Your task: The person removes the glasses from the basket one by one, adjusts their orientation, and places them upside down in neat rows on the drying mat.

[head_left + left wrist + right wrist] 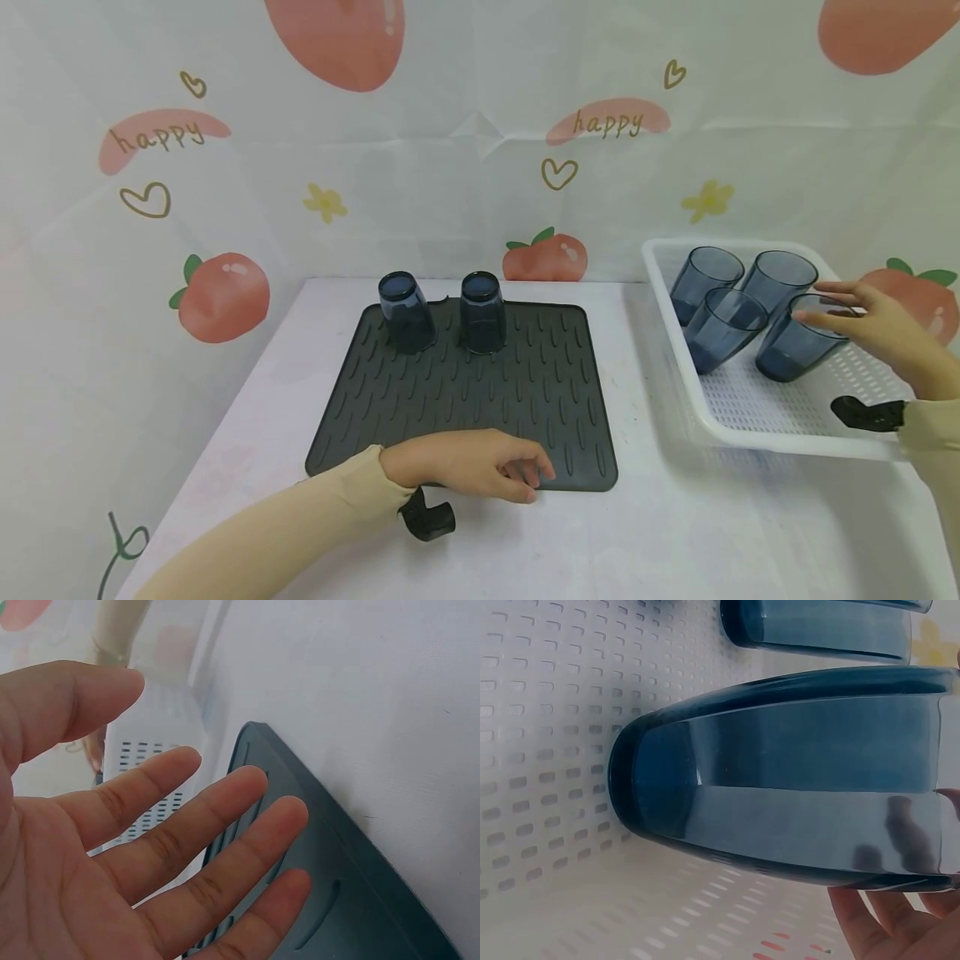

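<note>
My right hand (888,329) grips a blue tinted drinking glass (802,342) near its rim, at the front right of a group of glasses in a white basket. That glass (780,780) leans, mouth upward, with its base close over the perforated basket floor in the right wrist view; fingers (889,922) lie along its side near the mouth. My left hand (480,462) hovers at the front edge of a black ridged drying mat (525,400), palm partly turned up and fingers (225,862) loosely spread, holding nothing.
Three more blue glasses stand tilted in the white basket (693,400), including a front-left one (723,329). On the mat's back part, a left glass (407,312) and a right glass (483,312) rest upside down. A printed cloth (450,167) hangs behind the white table.
</note>
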`<state>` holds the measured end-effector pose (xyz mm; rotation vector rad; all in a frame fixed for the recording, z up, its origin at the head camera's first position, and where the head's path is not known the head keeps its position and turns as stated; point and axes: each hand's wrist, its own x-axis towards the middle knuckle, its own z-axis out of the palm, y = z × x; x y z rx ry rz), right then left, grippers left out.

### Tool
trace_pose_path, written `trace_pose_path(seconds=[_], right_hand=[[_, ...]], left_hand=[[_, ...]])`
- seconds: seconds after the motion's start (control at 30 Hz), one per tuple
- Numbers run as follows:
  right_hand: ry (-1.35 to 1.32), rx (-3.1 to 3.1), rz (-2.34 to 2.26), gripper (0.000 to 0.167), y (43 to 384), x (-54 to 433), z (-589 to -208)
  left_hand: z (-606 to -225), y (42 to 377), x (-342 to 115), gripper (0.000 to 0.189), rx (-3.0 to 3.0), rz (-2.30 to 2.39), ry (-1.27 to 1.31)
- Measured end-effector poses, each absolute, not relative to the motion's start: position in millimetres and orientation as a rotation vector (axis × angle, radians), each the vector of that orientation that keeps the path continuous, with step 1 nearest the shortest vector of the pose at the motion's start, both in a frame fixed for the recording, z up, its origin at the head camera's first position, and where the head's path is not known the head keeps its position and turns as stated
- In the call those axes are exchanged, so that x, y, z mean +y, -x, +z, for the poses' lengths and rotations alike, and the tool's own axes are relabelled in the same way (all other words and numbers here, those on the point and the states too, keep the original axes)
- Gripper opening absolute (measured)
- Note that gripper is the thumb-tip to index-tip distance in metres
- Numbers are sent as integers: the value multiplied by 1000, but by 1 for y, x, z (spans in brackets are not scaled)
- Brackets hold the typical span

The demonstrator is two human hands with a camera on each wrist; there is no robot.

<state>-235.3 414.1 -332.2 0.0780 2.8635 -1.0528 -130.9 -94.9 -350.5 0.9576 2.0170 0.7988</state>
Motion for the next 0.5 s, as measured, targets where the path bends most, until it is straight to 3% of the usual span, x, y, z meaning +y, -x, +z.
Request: trace_pose_path(seconds=[0.5], right_hand=[[-69,2807,-979,93,235,413,-331]], left_hand=[[-346,130,-93,32,2019,796,-928]])
